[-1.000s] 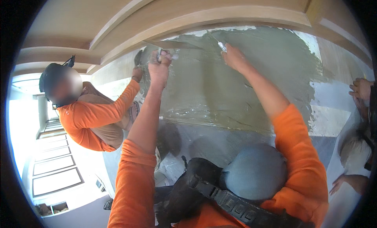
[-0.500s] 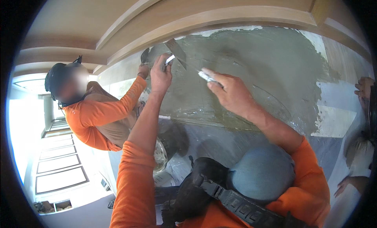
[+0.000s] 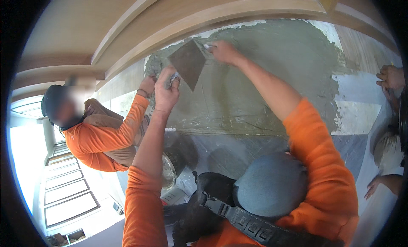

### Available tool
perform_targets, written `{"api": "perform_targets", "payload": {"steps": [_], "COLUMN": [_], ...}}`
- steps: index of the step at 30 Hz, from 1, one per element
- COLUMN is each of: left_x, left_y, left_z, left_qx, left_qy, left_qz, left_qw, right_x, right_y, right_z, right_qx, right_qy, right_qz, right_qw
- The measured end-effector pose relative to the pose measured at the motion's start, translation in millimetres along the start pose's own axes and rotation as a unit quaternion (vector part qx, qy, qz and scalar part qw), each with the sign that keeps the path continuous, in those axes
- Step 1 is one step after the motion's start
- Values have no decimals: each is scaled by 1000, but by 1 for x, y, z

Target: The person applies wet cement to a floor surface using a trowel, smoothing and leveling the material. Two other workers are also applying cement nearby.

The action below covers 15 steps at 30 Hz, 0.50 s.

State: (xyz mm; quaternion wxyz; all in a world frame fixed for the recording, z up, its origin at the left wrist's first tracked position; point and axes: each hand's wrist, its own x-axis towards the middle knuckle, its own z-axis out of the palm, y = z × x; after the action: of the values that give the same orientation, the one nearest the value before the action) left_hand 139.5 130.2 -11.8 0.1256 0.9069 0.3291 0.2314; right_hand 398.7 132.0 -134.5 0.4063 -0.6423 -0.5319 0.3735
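My left hand [image 3: 166, 92] is closed around the handle of a wide, flat-bladed scraper [image 3: 190, 65], its grey-brown blade turned broadly toward me. Closed on a small white-handled tool [image 3: 208, 46], my right hand [image 3: 224, 52] reaches to the far side of the wet grey mortar, beside the scraper's blade. That tool's blade is hard to make out. Trowel streaks mark the mortar layer [image 3: 250, 89], spread over a broad patch of floor. A co-worker's hand [image 3: 147, 85] is close to the mortar's left edge, just left of my left hand.
Wooden panelling [image 3: 238, 8] borders the mortar's far side. The co-worker [image 3: 95, 138] crouches at left. A bucket [image 3: 168, 172] stands by my left forearm. Other people's hands [image 3: 390, 77] show at the right rim. My knee [image 3: 272, 185] is below the mortar.
My right hand has moved farther away and slightly left, up to the scraper. My left hand has lowered slightly and turned the scraper's blade more face-on. The co-worker's hand has shifted down-left.
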Motion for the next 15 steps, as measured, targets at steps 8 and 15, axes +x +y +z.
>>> {"api": "perform_targets", "payload": {"steps": [8,15], "left_x": [-5,-9], "left_y": [-19,-19], "left_z": [11,10], "left_qx": [-26,13], "left_qy": [11,-4], "left_qz": [-68,-62], "left_qw": [997,998], "right_x": [-32,-143], "right_y": [17,-87], "right_z": [-15,8], "right_qx": [-96,62], "right_qy": [73,63], "right_qz": [38,-76], "right_qw": [992,993]}}
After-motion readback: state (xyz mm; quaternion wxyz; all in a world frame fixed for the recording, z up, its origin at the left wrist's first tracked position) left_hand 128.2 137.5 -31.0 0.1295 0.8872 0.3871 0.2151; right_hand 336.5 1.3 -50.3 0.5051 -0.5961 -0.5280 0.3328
